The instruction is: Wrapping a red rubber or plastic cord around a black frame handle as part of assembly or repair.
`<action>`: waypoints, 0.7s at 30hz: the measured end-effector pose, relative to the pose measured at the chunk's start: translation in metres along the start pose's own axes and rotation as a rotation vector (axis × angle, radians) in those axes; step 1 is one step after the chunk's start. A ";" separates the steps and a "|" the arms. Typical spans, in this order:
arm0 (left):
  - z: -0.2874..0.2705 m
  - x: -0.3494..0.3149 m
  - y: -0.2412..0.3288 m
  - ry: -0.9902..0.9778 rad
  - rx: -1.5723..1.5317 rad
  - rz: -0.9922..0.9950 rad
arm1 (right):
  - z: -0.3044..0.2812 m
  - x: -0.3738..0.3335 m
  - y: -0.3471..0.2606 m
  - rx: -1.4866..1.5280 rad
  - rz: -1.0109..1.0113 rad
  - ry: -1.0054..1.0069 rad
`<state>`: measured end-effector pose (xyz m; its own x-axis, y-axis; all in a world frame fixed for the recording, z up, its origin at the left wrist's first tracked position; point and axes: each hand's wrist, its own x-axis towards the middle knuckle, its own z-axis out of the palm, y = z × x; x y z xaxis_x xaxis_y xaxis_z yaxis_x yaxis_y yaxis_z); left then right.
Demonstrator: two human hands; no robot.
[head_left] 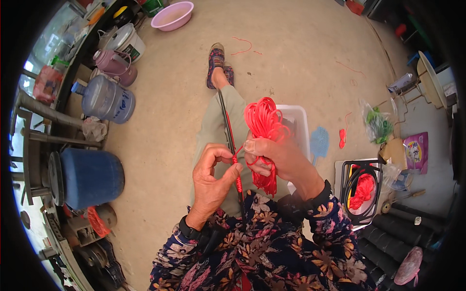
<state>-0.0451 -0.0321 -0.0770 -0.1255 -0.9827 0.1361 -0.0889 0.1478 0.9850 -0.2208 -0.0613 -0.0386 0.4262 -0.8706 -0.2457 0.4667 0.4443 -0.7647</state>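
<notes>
My left hand (212, 175) pinches a thin dark rod or cord (224, 109) that runs from near my shoe down to my lap. Red braiding (238, 183) wraps the dark strand just below my fingertips. In my right hand (272, 157) is a thick looped bundle of red cord (264, 119), its loops standing above the fist and hanging below it. A short length of the red cord spans between the bundle and the braided part. Whether the dark strand is stiff or stretched taut I cannot tell.
A white plastic bin (298, 121) stands right of my legs, beside a blue fly swatter (320, 141). Farther right, a crate (357, 213) holds more red cord. On the left are a blue barrel (92, 177) and a water jug (108, 98). A pink basin (172, 17) lies ahead.
</notes>
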 end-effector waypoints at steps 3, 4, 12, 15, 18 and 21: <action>0.001 -0.002 0.000 0.012 0.005 0.009 | 0.000 0.000 -0.001 -0.048 -0.002 -0.038; 0.002 -0.002 0.001 0.027 0.023 0.015 | 0.001 0.000 -0.001 -0.049 -0.004 -0.044; 0.004 0.005 0.014 0.105 0.237 0.126 | 0.011 -0.001 -0.004 -0.115 0.007 -0.014; -0.002 0.006 0.006 0.105 0.182 0.121 | 0.011 0.000 -0.005 -0.167 -0.025 -0.040; -0.003 0.003 0.004 0.188 -0.045 -0.036 | 0.003 0.002 -0.010 -0.210 -0.036 0.057; -0.006 0.004 0.005 0.241 -0.200 -0.150 | -0.039 -0.001 0.002 -0.152 -0.116 0.205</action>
<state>-0.0397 -0.0365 -0.0710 0.1130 -0.9935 -0.0137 0.1096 -0.0013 0.9940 -0.2509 -0.0679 -0.0630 0.2035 -0.9452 -0.2552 0.3753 0.3160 -0.8714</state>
